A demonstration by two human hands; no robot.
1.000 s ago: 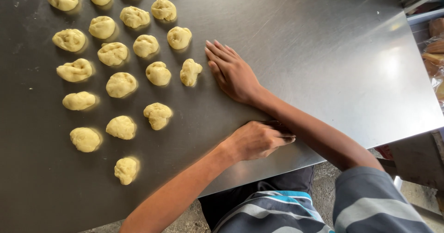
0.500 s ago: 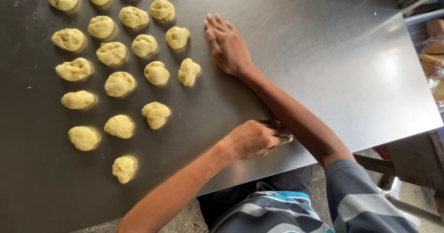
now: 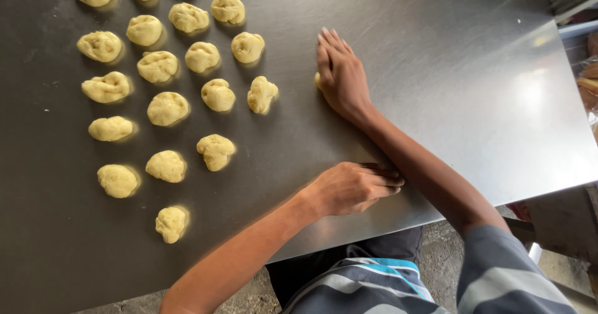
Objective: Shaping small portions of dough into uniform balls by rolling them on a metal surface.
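Right hand [image 3: 341,77] flat, fingers together, pressing a dough piece [image 3: 318,80] mid-tabletop; only a pale sliver visible. Left hand [image 3: 352,188] near front edge, fingers together; contents, if any, unreadable. Lumpy dough balls [image 3: 167,108] in rows toward left edge on brushed steel tabletop [image 3: 461,71].

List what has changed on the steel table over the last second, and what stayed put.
The right hand slid flat across the steel table, away from the body, and a bit of dough now shows at its edge. The left hand stayed resting near the table's front edge, fingers curled. The rows of dough pieces lie as before; none was picked up or put down.
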